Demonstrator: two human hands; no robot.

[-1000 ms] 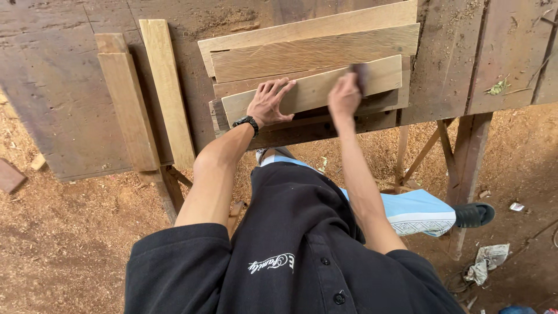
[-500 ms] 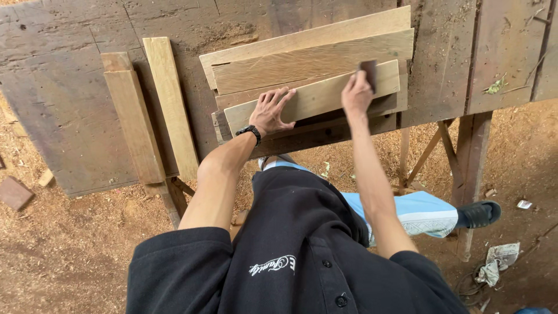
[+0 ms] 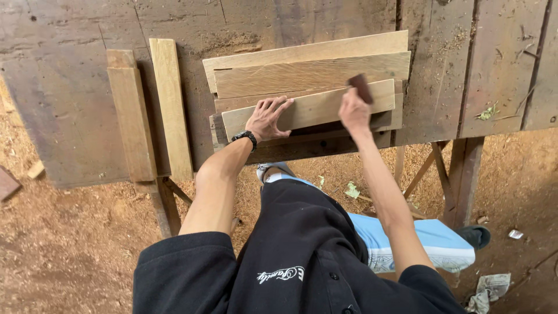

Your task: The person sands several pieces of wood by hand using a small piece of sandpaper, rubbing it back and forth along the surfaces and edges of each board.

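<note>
A weathered plank workbench (image 3: 70, 104) stands over sawdust-strewn dirt. The left hand (image 3: 266, 118) lies flat, fingers spread, on the top board (image 3: 308, 109) of a stack. The right hand (image 3: 353, 110) pinches a dark sanding block (image 3: 361, 88), now farther right along that board than before.

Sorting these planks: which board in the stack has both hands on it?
The pale top board, nearest the person: left hand flat on it, right hand pressing a dark block.
</note>
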